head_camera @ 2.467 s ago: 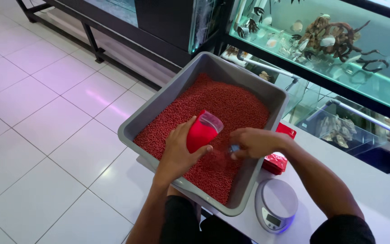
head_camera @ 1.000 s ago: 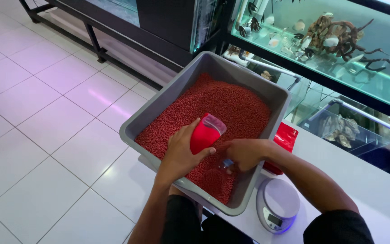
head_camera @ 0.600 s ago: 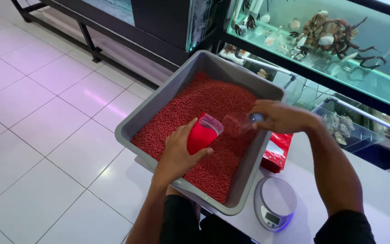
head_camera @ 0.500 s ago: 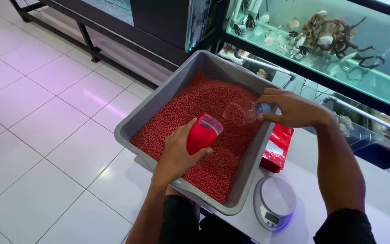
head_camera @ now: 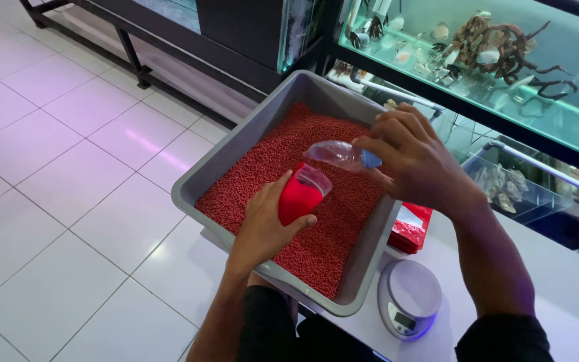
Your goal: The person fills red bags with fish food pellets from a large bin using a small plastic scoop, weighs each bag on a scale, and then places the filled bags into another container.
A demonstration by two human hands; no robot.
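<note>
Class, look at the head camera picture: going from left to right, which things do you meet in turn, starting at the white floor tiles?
White floor tiles → left hand → red-filled bag → clear scoop → right hand → aquarium tank.

An aquarium shop, seen from beside the counter.

Lit glass tanks (head_camera: 504,74) with driftwood (head_camera: 504,43) and shells line the wall on dark metal stands (head_camera: 135,47); a grey tub (head_camera: 236,144) of red pellets (head_camera: 343,221) and a small digital scale (head_camera: 410,305) sit on the white counter (head_camera: 571,295), above a pale tiled floor (head_camera: 55,167).
</note>
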